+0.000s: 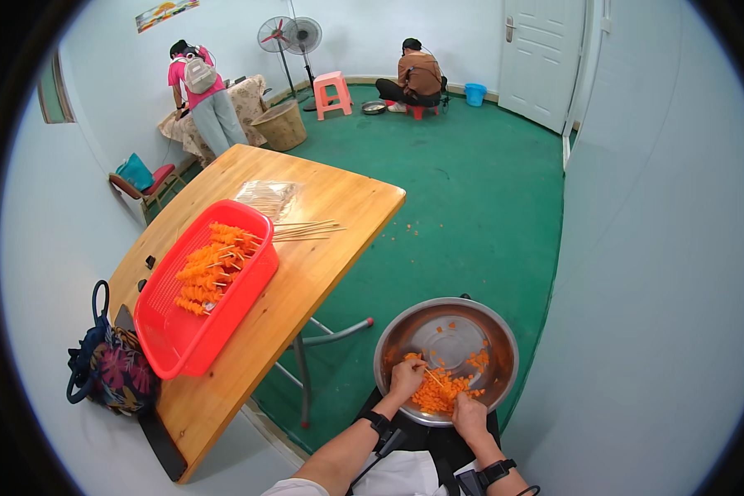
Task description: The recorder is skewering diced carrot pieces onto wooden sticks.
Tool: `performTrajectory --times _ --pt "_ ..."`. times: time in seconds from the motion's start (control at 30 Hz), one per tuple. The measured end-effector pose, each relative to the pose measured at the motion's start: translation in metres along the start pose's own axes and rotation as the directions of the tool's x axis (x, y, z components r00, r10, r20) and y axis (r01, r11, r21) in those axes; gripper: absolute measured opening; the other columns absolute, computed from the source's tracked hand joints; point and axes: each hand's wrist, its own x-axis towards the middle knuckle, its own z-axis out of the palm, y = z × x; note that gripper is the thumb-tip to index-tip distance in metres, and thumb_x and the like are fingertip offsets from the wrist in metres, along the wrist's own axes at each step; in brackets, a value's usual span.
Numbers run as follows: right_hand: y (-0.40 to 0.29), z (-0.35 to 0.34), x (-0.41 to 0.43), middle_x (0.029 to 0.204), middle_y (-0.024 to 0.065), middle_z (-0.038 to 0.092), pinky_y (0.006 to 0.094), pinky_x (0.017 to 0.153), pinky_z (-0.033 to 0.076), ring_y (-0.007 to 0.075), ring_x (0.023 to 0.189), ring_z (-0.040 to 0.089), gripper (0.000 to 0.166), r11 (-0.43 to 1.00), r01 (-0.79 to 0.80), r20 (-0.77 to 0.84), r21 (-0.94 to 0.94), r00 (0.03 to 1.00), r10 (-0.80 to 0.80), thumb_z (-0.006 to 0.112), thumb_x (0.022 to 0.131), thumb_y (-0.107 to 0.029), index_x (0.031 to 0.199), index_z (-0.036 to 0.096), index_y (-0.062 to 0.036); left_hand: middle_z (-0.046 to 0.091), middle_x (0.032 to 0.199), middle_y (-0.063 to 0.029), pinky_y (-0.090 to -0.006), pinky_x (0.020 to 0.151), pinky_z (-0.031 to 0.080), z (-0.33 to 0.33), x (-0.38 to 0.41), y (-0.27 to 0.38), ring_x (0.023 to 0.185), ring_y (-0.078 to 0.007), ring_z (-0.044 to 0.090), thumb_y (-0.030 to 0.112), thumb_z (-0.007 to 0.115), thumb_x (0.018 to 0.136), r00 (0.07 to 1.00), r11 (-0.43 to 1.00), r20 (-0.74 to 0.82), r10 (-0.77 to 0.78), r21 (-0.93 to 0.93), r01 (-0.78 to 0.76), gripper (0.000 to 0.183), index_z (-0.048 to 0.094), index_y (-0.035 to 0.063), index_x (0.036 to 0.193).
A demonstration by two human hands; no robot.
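Observation:
A steel basin (508, 347) rests on my lap, holding many small diced orange food pieces (433, 397), which look like carrot. My left hand (407, 379) reaches over its left side and pinches a thin wooden skewer (434, 376). The skewer slants down to the right, towards orange pieces by my other hand. At the basin's near right rim, my right hand (469, 415) has its fingers closed around an orange piece; its exact grip is partly hidden. On the table to the left, a red plastic basket (161, 335) contains several skewers threaded with orange pieces (214, 266).
Loose skewers (307, 230) and a clear bag of skewers (265, 197) lie on the wooden table (341, 204). A floral handbag (115, 366) sits at its near left. Two people (201, 93) work farther back, one seated on a low stool. Orange bits (412, 229) dot the green floor.

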Motion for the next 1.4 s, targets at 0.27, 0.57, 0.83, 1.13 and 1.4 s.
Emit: performTrajectory --times 0.27,0.57,0.83,1.13,1.4 --pt "-0.005 -0.002 0.002 0.059 0.0173 0.057 0.0428 0.054 0.047 0.0338 0.056 0.057 0.013 1.000 -0.024 0.004 -0.002 1.000 0.024 0.055 0.075 -0.013 0.069 0.050 -0.0023 0.064 0.084 -0.0152 -0.0316 0.069 0.050 0.009 0.005 -0.021 0.078 -0.0255 0.063 0.008 0.056 0.075 0.997 0.997 -0.059 0.041 0.071 -0.037 0.018 0.063 0.0049 0.092" --pt "-0.009 -0.009 0.003 0.060 0.0172 0.057 0.0428 0.054 0.047 0.0335 0.057 0.058 0.014 1.000 -0.025 0.010 0.016 1.000 0.025 0.057 0.074 -0.014 0.068 0.052 -0.0025 0.063 0.084 -0.0157 -0.0320 0.070 0.049 0.011 0.005 -0.019 0.078 -0.0266 0.063 0.005 0.055 0.075 0.995 0.999 -0.087 0.046 0.009 -0.045 0.018 0.063 0.0038 0.090" --pt "-0.006 -0.009 0.003 0.068 0.0172 0.057 0.0412 0.059 0.046 0.0324 0.066 0.058 0.010 0.997 0.030 -0.079 0.069 0.997 -0.024 0.057 0.072 -0.010 0.070 0.055 -0.0015 0.063 0.083 -0.0160 -0.0298 0.063 0.051 0.010 0.002 -0.008 0.072 -0.0236 0.064 0.003 0.056 0.078 0.992 0.996 -0.125 0.035 -0.082 -0.046 0.015 0.062 -0.0001 0.090" --pt "-0.012 -0.010 0.007 0.067 0.0168 0.055 0.0427 0.060 0.045 0.0336 0.066 0.056 0.011 0.999 -0.005 -0.004 0.043 1.000 0.005 0.054 0.075 -0.011 0.070 0.052 -0.0014 0.064 0.079 -0.0143 -0.0278 0.059 0.051 0.010 0.004 -0.011 0.069 -0.0203 0.064 0.006 0.056 0.080 0.978 0.995 -0.192 0.086 -0.035 -0.094 0.015 0.062 -0.0009 0.091" --pt "-0.009 -0.001 0.001 0.065 0.0169 0.055 0.0432 0.059 0.044 0.0349 0.065 0.056 0.007 1.000 0.023 -0.043 0.021 0.999 -0.023 0.051 0.071 -0.006 0.066 0.048 -0.0018 0.065 0.078 -0.0134 -0.0279 0.058 0.050 0.002 -0.002 -0.005 0.064 -0.0172 0.065 0.011 0.055 0.081 0.995 0.996 -0.097 -0.034 -0.090 0.026 0.017 0.063 0.0002 0.091"
